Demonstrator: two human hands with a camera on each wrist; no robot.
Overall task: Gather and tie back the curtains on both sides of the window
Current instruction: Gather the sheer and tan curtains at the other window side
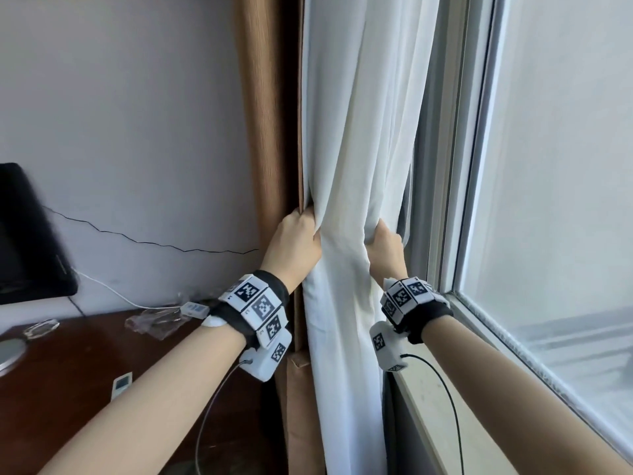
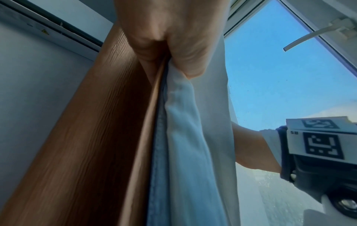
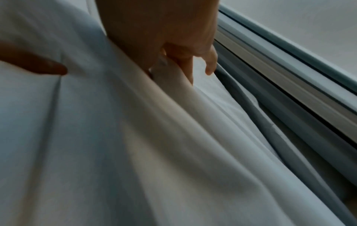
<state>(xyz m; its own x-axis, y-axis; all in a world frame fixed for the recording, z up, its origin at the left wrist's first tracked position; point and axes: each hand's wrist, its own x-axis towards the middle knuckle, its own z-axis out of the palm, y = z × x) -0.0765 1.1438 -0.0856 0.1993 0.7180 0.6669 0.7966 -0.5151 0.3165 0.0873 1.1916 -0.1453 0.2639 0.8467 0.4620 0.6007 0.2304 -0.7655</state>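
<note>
Both fists clenched on white curtain (image 1: 346, 138): left hand (image 1: 298, 238) w/ wall-side edge, right hand (image 1: 385, 246) window-side. Squeeze folds together, then tie.

To your left you have a plain pale wall (image 1: 137, 114) with a thin dark cable (image 1: 154, 243) running across it. Below it sits a dark wooden tabletop (image 1: 85, 365) carrying a black monitor (image 1: 27, 234), a white adapter (image 1: 195, 308) and crumpled clear plastic (image 1: 154, 322). A brown wood-grain panel (image 1: 267, 132) borders the window (image 1: 565, 166), whose pale frame and sill (image 1: 445, 423) let in bright daylight on your right.
</note>
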